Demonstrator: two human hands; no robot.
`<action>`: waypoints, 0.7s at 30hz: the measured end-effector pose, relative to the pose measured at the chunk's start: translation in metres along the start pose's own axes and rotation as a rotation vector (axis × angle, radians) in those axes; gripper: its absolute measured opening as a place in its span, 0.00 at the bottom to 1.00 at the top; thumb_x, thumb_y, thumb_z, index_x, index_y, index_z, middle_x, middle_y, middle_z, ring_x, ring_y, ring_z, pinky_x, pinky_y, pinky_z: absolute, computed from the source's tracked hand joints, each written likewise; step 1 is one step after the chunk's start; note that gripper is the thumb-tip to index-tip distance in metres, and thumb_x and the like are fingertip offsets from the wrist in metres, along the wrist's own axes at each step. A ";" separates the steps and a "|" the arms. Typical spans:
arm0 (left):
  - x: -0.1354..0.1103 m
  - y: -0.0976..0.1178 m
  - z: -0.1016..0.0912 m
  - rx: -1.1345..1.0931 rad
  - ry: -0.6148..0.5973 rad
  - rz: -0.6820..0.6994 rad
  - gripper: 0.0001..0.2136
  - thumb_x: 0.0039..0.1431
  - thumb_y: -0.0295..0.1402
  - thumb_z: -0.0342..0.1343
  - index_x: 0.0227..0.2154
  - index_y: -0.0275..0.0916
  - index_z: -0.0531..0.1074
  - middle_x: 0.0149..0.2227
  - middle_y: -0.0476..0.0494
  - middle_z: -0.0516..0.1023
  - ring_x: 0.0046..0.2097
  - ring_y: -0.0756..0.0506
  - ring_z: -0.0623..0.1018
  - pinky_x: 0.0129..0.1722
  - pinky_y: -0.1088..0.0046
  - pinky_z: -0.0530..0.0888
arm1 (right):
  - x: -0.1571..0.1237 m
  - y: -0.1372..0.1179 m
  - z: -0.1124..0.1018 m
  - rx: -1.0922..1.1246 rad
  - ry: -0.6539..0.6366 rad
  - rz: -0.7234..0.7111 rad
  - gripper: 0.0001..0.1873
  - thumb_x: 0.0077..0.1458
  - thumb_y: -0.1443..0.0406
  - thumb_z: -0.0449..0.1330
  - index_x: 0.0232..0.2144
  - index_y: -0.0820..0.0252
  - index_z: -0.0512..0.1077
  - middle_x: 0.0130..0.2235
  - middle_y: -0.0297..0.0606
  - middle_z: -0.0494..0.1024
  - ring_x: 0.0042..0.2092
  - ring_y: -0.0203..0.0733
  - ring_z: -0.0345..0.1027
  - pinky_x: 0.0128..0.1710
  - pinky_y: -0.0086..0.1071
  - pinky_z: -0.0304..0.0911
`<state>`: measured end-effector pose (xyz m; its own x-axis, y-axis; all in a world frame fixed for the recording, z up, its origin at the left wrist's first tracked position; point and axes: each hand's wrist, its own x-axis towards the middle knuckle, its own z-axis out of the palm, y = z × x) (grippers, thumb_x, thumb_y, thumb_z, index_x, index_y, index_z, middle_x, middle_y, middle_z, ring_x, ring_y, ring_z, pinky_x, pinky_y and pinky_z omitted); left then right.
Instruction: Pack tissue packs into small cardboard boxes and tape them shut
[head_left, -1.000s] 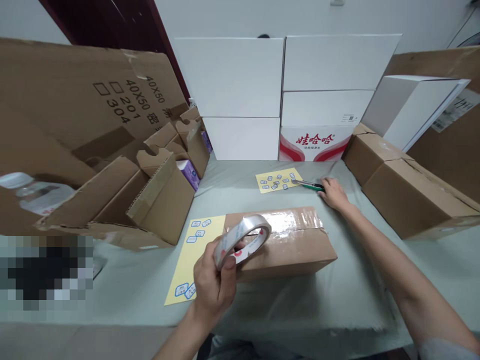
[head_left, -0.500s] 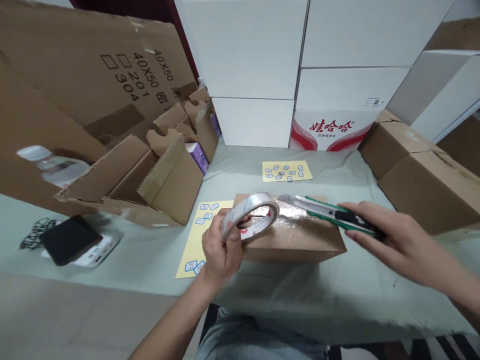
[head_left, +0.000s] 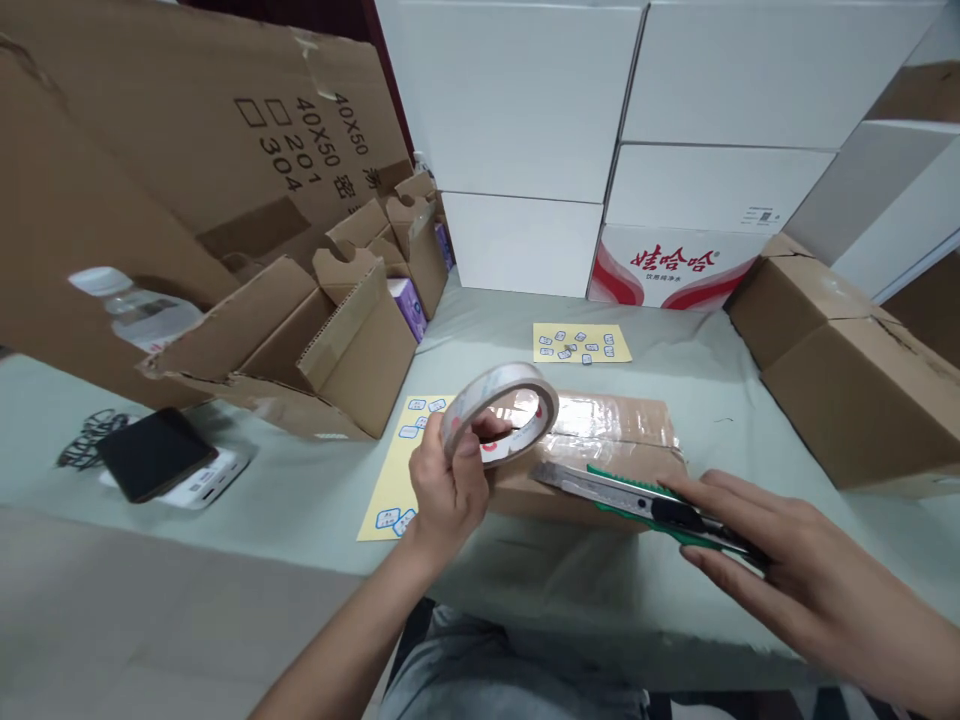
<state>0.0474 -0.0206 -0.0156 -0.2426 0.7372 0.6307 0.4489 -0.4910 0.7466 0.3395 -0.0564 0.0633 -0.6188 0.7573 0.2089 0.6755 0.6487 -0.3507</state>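
Since the earlier frame your right hand has dropped lower and nearer you, closed around a green box cutter, blade end pointing left across the near side of the taped cardboard box. You can't tell from this view if the blade touches the box. Your left hand grips a roll of clear tape, held up at the box's left end, thumb on the outside of the roll. The box sits on the desk, which has a pale green cover, with clear tape across its top. Just left of it, partly under it, lies a yellow sticker sheet. A second yellow sticker sheet lies further back, below a Wahaha carton in the stacked white boxes. Left: open cardboard boxes, a phone on a power bank.
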 end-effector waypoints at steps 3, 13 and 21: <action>0.015 0.011 -0.003 -0.210 0.090 -0.154 0.20 0.69 0.47 0.39 0.28 0.40 0.65 0.29 0.46 0.77 0.32 0.46 0.79 0.34 0.70 0.76 | 0.006 0.033 -0.002 0.012 0.150 0.178 0.19 0.64 0.56 0.53 0.55 0.51 0.68 0.46 0.40 0.79 0.40 0.46 0.75 0.33 0.32 0.70; 0.045 0.041 -0.017 -0.009 -0.226 -0.261 0.25 0.68 0.49 0.38 0.26 0.39 0.70 0.29 0.47 0.75 0.35 0.47 0.73 0.40 0.70 0.66 | 0.077 0.173 0.090 -0.105 0.195 0.460 0.17 0.50 0.62 0.55 0.38 0.62 0.78 0.35 0.46 0.77 0.42 0.51 0.70 0.44 0.40 0.65; 0.081 -0.011 -0.037 -0.004 -0.261 -0.607 0.22 0.70 0.43 0.35 0.24 0.39 0.62 0.22 0.51 0.70 0.23 0.51 0.69 0.29 0.73 0.68 | 0.051 0.125 0.045 -0.066 0.325 0.390 0.23 0.58 0.49 0.50 0.48 0.54 0.71 0.50 0.46 0.75 0.53 0.57 0.68 0.46 0.47 0.67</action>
<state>-0.0096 0.0276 0.0352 -0.2348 0.9717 0.0255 0.2947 0.0462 0.9545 0.3745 0.0596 -0.0110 -0.1663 0.9215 0.3510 0.8617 0.3088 -0.4027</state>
